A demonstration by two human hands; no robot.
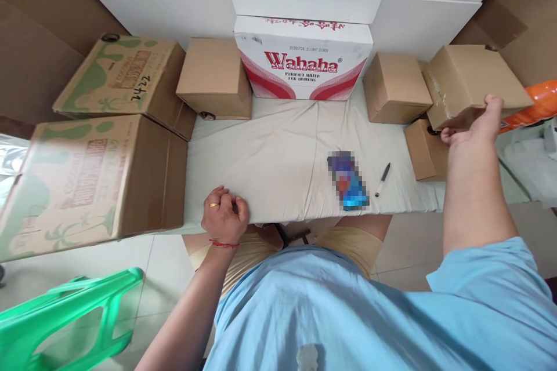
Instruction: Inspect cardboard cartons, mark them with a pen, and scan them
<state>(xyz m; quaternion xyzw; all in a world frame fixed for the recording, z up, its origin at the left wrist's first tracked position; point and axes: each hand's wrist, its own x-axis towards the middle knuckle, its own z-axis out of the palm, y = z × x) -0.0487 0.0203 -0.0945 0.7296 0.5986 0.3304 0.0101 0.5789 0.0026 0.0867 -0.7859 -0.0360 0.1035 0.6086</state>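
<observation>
My left hand (225, 214) rests in a loose fist on the front edge of the cloth-covered table (261, 156); nothing shows in it. At the right, my right hand (474, 126) grips the near lower side of a plain brown cardboard box (478, 72), its thumb up against the side. Some of those fingers are hidden by the hand and the box. Under this box stands a smaller cardboard box (424, 151), partly covered by my forearm. Another brown box (395, 87) is just to the left of the held one.
A white and red water carton (304, 64) stands at the back. Printed coconut cartons (152, 179) and a small box (213, 75) line the left. A blurred-out phone-like object (348, 181) and a pen (383, 179) lie on the cloth. An orange object (542, 101) is far right; a green stool (104, 319) lower left.
</observation>
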